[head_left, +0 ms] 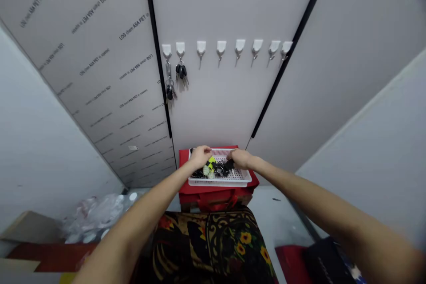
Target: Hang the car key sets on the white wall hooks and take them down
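Observation:
Both hands work over a white plastic basket [239,183] with slotted sides. My left hand [200,156] is at its left part, fingers bent and pressed together beside a neon-yellow and black keychain [212,162]. What those fingers hold, if anything, is too small to name. My right hand [240,159] reaches in from the right with its fingers curled down at a dark item; their tips are hidden. Between the hands lie metal key rings [219,169], dark keychains and a pale, beaded-looking ornament [206,171].
The basket rests on a red bag [216,202]. White adhesive hooks [221,49] line the wall ahead; key bunches [181,72] hang from the two leftmost. A patterned cloth [213,244] covers my lap. Plastic-wrapped items [95,215] lie left, a dark bag [324,259] right.

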Demonstrator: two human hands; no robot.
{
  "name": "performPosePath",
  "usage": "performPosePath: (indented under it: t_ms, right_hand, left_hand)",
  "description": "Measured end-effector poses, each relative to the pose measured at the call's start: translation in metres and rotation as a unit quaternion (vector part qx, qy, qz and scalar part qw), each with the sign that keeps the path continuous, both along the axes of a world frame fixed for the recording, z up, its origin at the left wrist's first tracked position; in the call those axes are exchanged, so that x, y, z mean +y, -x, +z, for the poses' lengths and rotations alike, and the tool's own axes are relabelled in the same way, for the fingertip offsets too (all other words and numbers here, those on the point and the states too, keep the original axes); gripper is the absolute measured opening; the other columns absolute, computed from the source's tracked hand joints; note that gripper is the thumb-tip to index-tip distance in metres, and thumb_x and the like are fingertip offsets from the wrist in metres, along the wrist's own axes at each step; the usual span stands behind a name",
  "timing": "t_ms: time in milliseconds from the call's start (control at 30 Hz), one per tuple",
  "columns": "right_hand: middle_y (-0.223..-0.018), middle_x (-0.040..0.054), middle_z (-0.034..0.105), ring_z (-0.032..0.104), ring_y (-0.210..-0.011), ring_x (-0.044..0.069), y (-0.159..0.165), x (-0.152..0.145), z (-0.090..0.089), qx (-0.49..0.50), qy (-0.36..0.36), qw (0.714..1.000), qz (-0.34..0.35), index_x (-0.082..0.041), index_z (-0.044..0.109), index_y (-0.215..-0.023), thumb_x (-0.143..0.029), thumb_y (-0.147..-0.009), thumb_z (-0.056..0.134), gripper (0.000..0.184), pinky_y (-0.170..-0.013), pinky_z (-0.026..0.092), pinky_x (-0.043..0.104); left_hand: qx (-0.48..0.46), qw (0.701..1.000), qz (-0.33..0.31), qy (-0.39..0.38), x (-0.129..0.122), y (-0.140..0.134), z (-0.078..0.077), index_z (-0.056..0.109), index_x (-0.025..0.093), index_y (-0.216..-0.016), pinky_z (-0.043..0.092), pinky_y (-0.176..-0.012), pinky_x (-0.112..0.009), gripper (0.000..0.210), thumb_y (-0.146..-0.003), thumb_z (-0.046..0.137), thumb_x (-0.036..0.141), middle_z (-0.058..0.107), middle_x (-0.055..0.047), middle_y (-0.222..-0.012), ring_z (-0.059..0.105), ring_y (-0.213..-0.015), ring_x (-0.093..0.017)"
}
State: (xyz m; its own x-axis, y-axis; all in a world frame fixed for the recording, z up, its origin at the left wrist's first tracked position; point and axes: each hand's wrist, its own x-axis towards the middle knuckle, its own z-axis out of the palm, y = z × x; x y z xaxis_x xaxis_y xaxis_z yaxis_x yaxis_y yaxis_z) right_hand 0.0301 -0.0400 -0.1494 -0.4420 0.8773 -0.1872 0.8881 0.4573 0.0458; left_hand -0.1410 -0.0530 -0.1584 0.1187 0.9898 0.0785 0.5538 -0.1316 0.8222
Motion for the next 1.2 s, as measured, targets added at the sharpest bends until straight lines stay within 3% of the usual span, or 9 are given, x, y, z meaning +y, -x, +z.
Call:
performPosePath:
  t_ms: [300,500,600,667,767,867,933,1067,1200]
  right_hand:
    - [-0.082,0.0085,0.056,0.047,-0.082,0.020,-0.009,-0.006,-0.015,-0.050,-0.058,0.997,0.032,-0.018,0.056,-0.079,-0.014,-0.061,0.042,0.023,-0.069,0.029,0.033]
    - [-0.075,0.0062,0.059,0.051,-0.074,0.017,-0.016,-0.005,-0.001,0.004,-0.069,0.997,0.030,-0.019,0.056,-0.074,-0.018,-0.065,0.040,0.019,-0.064,0.032,0.027]
    - [-0.078,0.0036,0.059,0.052,-0.072,0.014,-0.014,-0.006,0.014,0.094,-0.099,0.990,0.029,-0.021,0.055,-0.080,-0.019,-0.067,0.037,0.022,-0.060,0.035,0.023]
    - [-0.081,0.0027,0.059,0.051,-0.075,0.013,-0.009,-0.008,0.023,0.164,-0.141,0.975,0.048,-0.021,0.055,-0.083,-0.018,-0.069,0.036,0.024,-0.064,0.036,0.022]
    - [-0.082,0.0038,0.058,0.050,-0.078,0.012,0.004,-0.011,0.032,0.247,-0.210,0.943,0.071,-0.018,0.054,-0.084,-0.016,-0.069,0.035,0.024,-0.071,0.036,0.023]
    - [-0.085,0.0049,0.057,0.049,-0.080,0.012,0.019,-0.014,0.036,0.306,-0.247,0.912,0.116,-0.018,0.055,-0.081,-0.015,-0.069,0.035,0.023,-0.072,0.037,0.026]
    - [-0.086,0.0049,0.055,0.048,-0.081,0.012,0.029,-0.015,0.040,0.347,-0.259,0.891,0.134,-0.018,0.054,-0.080,-0.013,-0.068,0.033,0.025,-0.072,0.037,0.026]
    - [-0.083,0.0050,0.054,0.049,-0.075,0.012,0.048,-0.013,0.057,0.409,-0.271,0.867,0.082,-0.018,0.052,-0.087,-0.015,-0.068,0.033,0.026,-0.069,0.038,0.026]
    - [-0.095,0.0065,0.050,0.043,-0.087,0.016,0.061,-0.006,0.086,0.336,-0.272,0.896,0.101,-0.020,0.052,-0.089,-0.019,-0.064,0.041,0.027,-0.073,0.034,0.030]
  left_hand:
    - [0.083,0.995,-0.050,-0.025,-0.006,-0.021,-0.020,0.057,0.015,-0.077,0.037,-0.067,-0.024,0.023,-0.057,0.049,0.017,0.059,-0.005,-0.075,0.051,-0.068,-0.014]
    - [0.049,0.998,-0.046,-0.014,-0.004,-0.022,-0.020,0.058,0.016,-0.074,0.037,-0.064,-0.021,0.020,-0.056,0.049,0.017,0.059,-0.002,-0.070,0.050,-0.065,-0.011]
    - [-0.036,0.998,-0.037,0.029,-0.002,-0.025,-0.011,0.057,0.014,-0.070,0.036,-0.059,-0.020,0.016,-0.059,0.048,0.021,0.058,-0.002,-0.068,0.050,-0.062,-0.010]
    - [-0.143,0.984,-0.032,0.101,-0.002,-0.028,0.000,0.056,0.013,-0.072,0.036,-0.053,-0.019,0.022,-0.064,0.043,0.028,0.057,-0.002,-0.066,0.049,-0.058,-0.009]
    - [-0.332,0.922,-0.052,0.193,-0.003,-0.029,0.018,0.054,0.011,-0.076,0.034,-0.048,-0.018,0.035,-0.067,0.035,0.039,0.056,-0.004,-0.063,0.049,-0.053,-0.008]
    - [-0.443,0.881,-0.060,0.155,0.000,-0.026,0.032,0.054,0.009,-0.070,0.034,-0.049,-0.018,0.032,-0.062,0.045,0.038,0.054,-0.003,-0.059,0.047,-0.052,-0.007]
    - [-0.450,0.886,-0.045,0.103,0.003,-0.020,0.038,0.055,0.008,-0.068,0.032,-0.048,-0.018,0.030,-0.057,0.051,0.036,0.053,-0.003,-0.057,0.044,-0.050,-0.006]
    - [-0.344,0.939,-0.002,0.026,0.008,-0.003,0.051,0.056,0.008,-0.066,0.026,-0.042,-0.017,0.029,-0.060,0.047,0.035,0.047,0.002,-0.047,0.036,-0.043,-0.004]
    - [-0.151,0.988,-0.025,-0.031,0.008,0.018,0.076,0.056,0.010,-0.054,0.023,-0.041,-0.017,0.021,-0.060,0.045,0.026,0.037,0.005,-0.037,0.030,-0.039,-0.004]
